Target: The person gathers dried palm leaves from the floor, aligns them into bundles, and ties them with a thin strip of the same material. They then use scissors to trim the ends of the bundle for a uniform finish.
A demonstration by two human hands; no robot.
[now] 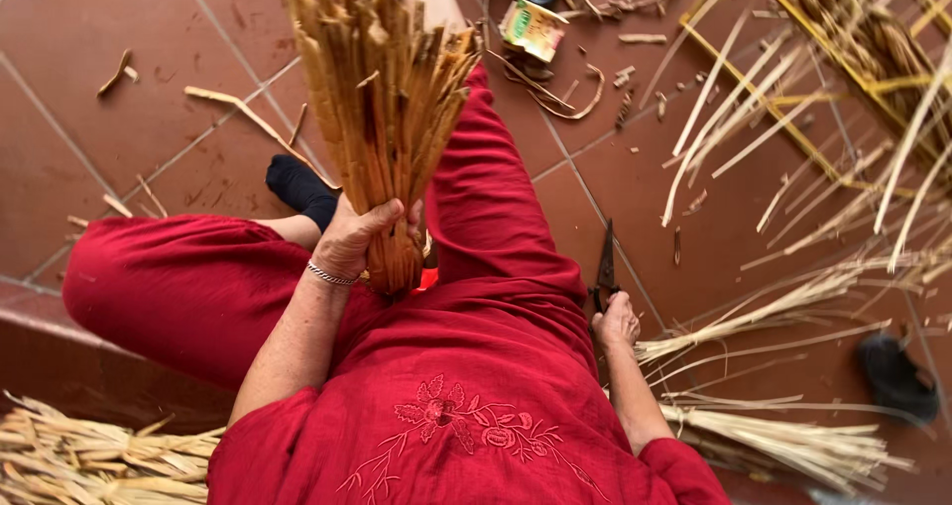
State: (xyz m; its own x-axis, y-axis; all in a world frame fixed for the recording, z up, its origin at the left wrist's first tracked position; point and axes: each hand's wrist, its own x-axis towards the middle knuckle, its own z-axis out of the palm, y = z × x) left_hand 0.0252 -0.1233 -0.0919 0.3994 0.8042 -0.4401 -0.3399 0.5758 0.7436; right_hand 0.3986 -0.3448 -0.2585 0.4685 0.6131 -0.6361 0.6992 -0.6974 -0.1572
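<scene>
Red embroidered clothing (pixel 466 426) fills the lower middle of the view, worn by the seated person whose legs stretch out over the tiled floor (pixel 119 89). Left hand (pixel 359 235) is closed tightly around the lower end of a thick bundle of brown dried leaf strips (pixel 382 109), held upright above the lap, its upper ends fanning out; a silver bracelet (pixel 328 275) sits on that wrist. Right hand (pixel 617 322) is down at the person's side, closed on the handles of dark scissors (pixel 606 265), blades pointing away over the floor. Pale straw stalks (pixel 773 312) lie spread just beside and beyond the right hand, with another sheaf (pixel 793 446) near the right elbow. A yellow-framed woven piece (pixel 853 39) rests at upper right. A small green and yellow carton (pixel 533 27) lies on the floor beyond the bundle. More straw (pixel 89 460) is heaped at lower left. A dark sock (pixel 297 190) covers one foot; a dark slipper (pixel 897 376) lies at right.
</scene>
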